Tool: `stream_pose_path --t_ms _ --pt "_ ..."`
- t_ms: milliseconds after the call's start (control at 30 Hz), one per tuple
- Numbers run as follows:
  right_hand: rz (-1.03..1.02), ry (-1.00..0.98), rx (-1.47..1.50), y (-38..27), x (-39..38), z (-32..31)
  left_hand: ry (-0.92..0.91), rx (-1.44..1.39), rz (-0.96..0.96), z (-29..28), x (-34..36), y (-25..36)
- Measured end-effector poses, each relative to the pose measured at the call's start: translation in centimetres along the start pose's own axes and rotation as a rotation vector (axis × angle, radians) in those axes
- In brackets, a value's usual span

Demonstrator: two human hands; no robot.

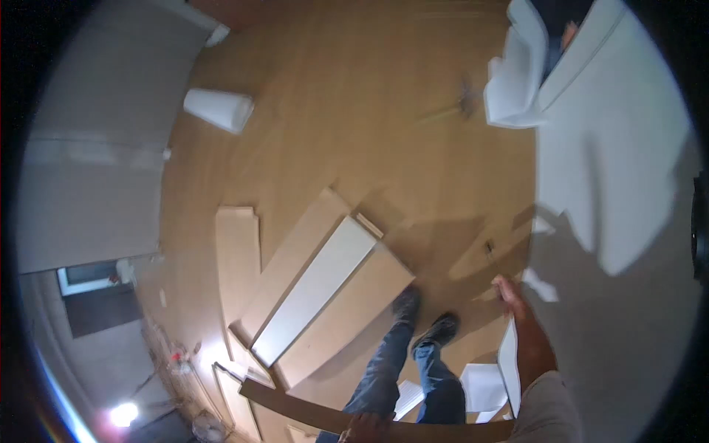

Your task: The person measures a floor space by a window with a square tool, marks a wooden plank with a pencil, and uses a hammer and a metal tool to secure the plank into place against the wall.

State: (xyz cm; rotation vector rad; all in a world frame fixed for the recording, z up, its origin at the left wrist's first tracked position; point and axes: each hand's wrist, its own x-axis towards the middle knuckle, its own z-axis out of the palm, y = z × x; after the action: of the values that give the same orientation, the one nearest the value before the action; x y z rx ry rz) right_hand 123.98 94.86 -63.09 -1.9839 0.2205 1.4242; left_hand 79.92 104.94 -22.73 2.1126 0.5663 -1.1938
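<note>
Brown board [306, 408]: at left fingers, running out to both sides.
Left fingers [367, 427]: grasping it.
Right fingers [505, 286]: look curled; can't tell if holding anything.
White panel [317, 288]: beyond left fingers, between tan boards [347, 317].
Progress: panels laid out, brown board not set down; remainder unclear.

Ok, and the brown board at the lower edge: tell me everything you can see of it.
The board is long, narrow and plain, wood-like in look. It runs crosswise in front of the legs, its left end sitting higher in the picture. It looks bowed, perhaps only from the lens. The left hand is on it; the grip is unclear. Its right end is lost at the right sleeve.
</note>
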Motion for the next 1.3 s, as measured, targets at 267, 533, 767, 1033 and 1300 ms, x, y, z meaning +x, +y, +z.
stream_pose_path --t_ms 267,533,767,1033,1300 --pt "0.067 -0.150 0.200 1.1 -34.1 0.9 0.495 -0.004 0.119 16.0 -1.6 -9.2" --pt "-0.827 0.104 -0.723 30.1 -53.9 4.2 0.411 0.349 0.140 9.0 -7.4 -14.0" --pt "0.334 0.353 0.725 32.3 -79.7 20.0 -0.031 0.216 -0.068 6.6 -12.2 -21.2" --pt "0.581 0.635 1.293 51.0 -88.1 38.3 -0.070 0.288 -0.029 8.8 -12.9 -22.6" --pt "0.562 0.683 1.909 59.8 -94.6 49.5 -0.378 -0.168 -0.137 11.5 -11.4 -9.1"
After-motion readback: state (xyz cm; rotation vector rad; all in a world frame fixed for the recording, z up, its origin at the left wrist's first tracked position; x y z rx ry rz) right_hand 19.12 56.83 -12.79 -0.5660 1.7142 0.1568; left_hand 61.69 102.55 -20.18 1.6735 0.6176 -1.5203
